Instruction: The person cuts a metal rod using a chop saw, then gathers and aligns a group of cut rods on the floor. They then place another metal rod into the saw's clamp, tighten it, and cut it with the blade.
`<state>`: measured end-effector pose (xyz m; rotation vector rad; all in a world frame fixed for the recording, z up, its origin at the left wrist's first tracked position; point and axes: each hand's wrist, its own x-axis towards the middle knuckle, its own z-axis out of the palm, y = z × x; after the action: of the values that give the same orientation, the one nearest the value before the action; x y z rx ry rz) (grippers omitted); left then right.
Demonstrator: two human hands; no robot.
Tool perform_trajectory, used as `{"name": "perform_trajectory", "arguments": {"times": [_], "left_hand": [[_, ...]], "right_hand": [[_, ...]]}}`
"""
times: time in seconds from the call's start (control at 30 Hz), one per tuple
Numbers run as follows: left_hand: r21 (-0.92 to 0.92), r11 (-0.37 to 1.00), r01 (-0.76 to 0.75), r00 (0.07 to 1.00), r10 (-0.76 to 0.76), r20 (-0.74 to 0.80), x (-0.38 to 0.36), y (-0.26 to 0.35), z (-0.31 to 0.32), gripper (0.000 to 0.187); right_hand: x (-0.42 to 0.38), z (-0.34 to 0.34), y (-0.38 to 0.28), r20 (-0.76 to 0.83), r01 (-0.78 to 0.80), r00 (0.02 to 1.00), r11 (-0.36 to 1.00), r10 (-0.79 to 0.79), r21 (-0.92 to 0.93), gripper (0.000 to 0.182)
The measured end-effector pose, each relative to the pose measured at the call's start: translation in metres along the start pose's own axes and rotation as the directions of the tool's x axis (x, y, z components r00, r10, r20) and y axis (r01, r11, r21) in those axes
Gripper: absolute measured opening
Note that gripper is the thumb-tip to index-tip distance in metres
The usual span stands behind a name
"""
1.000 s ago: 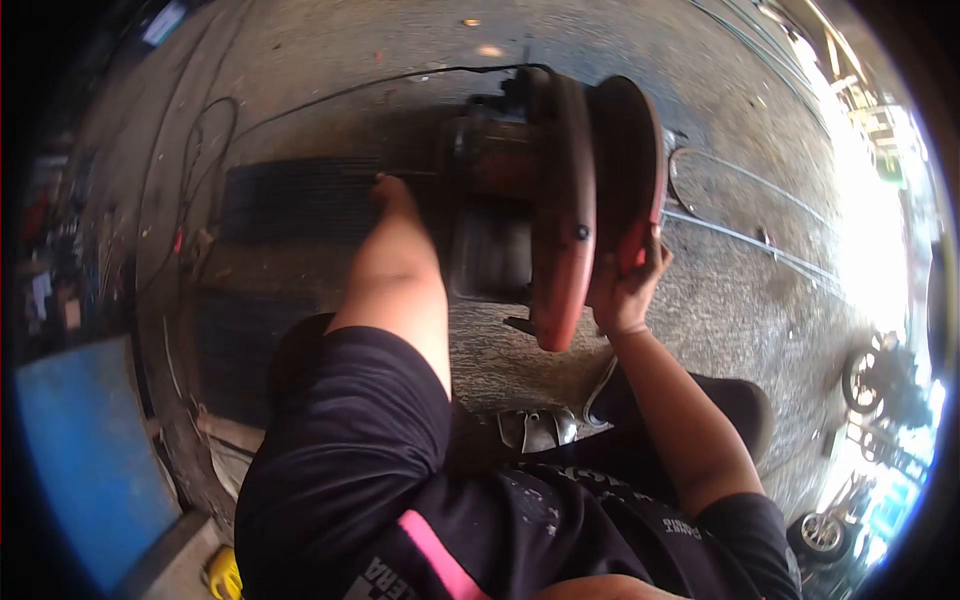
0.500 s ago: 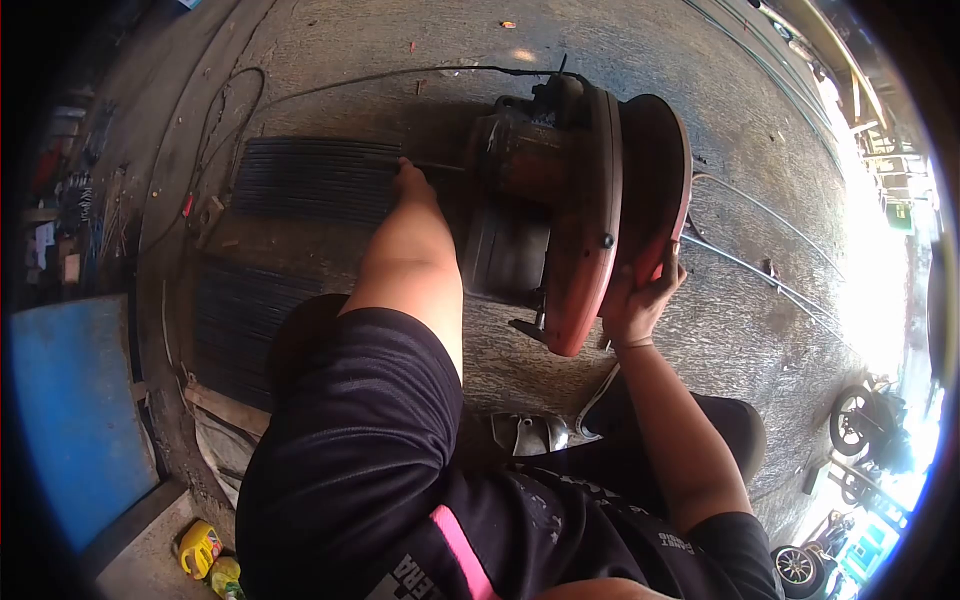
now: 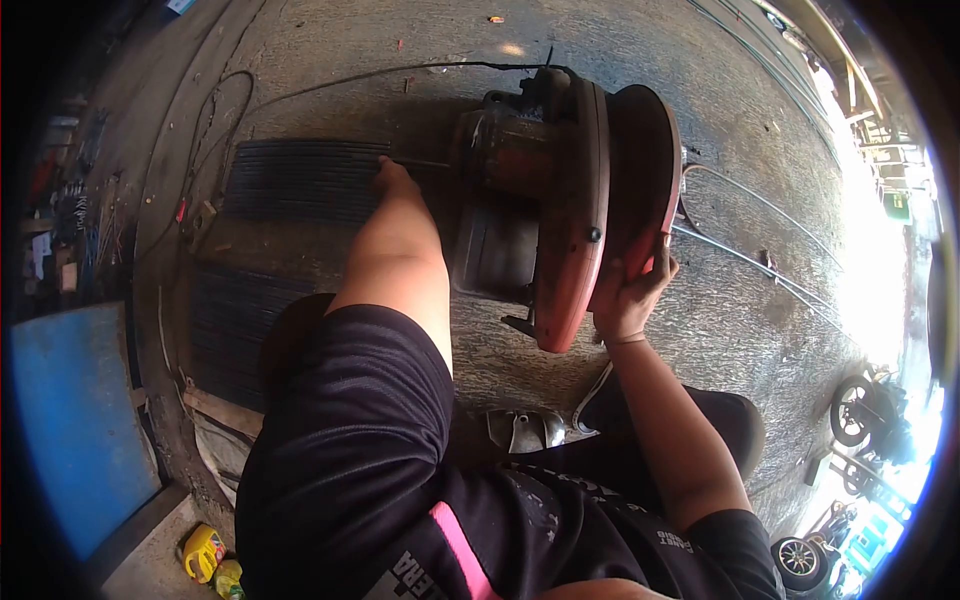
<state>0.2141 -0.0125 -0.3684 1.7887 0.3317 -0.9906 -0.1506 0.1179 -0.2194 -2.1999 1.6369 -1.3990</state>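
Note:
My left hand point(image 3: 388, 174) is closed at the right end of a row of dark metal rods point(image 3: 290, 180) on the ground. From its fingers a thin rod point(image 3: 425, 162) reaches toward a cut-off saw point(image 3: 570, 220) with a dark motor body and a red, rounded guard. My right hand point(image 3: 632, 300) grips the lower right side of the saw, its fingers curled against the red rim point(image 3: 668, 210). How far the thumb wraps round is partly hidden.
A second row of dark rods point(image 3: 235, 320) lies nearer, beside my leg. A cable point(image 3: 380, 72) runs left from the saw. To the right, long thin rods point(image 3: 780, 275) cross the ground. A blue panel point(image 3: 80, 420) and yellow container point(image 3: 203, 552) are at left.
The view has shifted slightly, so the saw appears a little further left. My left hand has moved slightly left with the rod; my right hand keeps its hold on the saw.

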Motion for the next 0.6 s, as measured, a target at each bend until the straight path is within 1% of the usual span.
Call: {"name": "perform_trajectory", "arguments": {"times": [0.03, 0.1, 0.13, 0.17, 0.2, 0.23, 0.27, 0.3, 0.43, 0.5, 0.6], "left_hand": [[0.003, 1.000, -0.002, 1.000, 0.002, 0.003, -0.007, 0.000, 0.002, 0.072], [-0.122, 0.990, 0.075, 0.996, -0.081, -0.046, -0.015, 0.009, 0.003, 0.072], [-0.122, 0.991, 0.061, 0.997, -0.067, -0.050, -0.002, 0.008, 0.002, 0.072], [0.065, 0.998, -0.012, 0.999, 0.015, -0.046, 0.017, -0.002, 0.004, 0.071], [0.249, 0.965, -0.084, 0.995, 0.093, -0.024, 0.016, -0.002, 0.005, 0.071], [0.252, 0.963, -0.092, 0.995, 0.100, -0.018, 0.017, 0.001, 0.007, 0.071], [0.105, 0.994, -0.020, 0.999, 0.023, -0.030, -0.002, 0.007, 0.004, 0.071], [-0.045, 0.997, 0.055, 0.998, -0.057, -0.032, -0.013, 0.010, 0.002, 0.070], [-0.006, 1.000, 0.021, 1.000, -0.021, -0.023, 0.002, 0.003, 0.003, 0.070], [-0.146, 0.989, 0.032, 0.999, -0.033, -0.006, 0.006, 0.001, 0.006, 0.070], [-0.128, 0.991, 0.036, 0.999, -0.040, -0.027, 0.001, 0.001, 0.006, 0.070]], "right_hand": [[0.001, 0.000, 0.000, -0.003, 0.004, 1.000, 1.000, -0.004, -0.002, 0.068], [-0.002, 0.000, 0.001, -0.003, -0.024, 1.000, 1.000, 0.024, -0.006, 0.068], [-0.004, 0.001, 0.001, 0.002, -0.053, 0.999, 0.999, 0.053, -0.011, 0.067], [-0.004, 0.003, 0.000, -0.008, -0.057, 0.998, 0.998, 0.057, -0.003, 0.067], [-0.003, 0.002, 0.000, -0.012, -0.046, 0.999, 0.999, 0.046, -0.004, 0.067], [-0.001, 0.001, -0.001, -0.016, -0.034, 0.999, 0.999, 0.034, -0.009, 0.067], [0.001, 0.001, -0.002, -0.018, -0.017, 1.000, 1.000, 0.017, -0.013, 0.066], [0.001, -0.001, -0.003, -0.022, -0.021, 1.000, 1.000, 0.021, -0.016, 0.066], [0.001, 0.000, -0.005, -0.004, -0.032, 0.999, 0.999, 0.032, -0.008, 0.066], [0.001, -0.001, -0.003, 0.007, -0.041, 0.999, 0.999, 0.041, -0.003, 0.066], [-0.001, 0.001, -0.002, 0.002, -0.043, 0.999, 0.999, 0.043, 0.006, 0.067]]}}
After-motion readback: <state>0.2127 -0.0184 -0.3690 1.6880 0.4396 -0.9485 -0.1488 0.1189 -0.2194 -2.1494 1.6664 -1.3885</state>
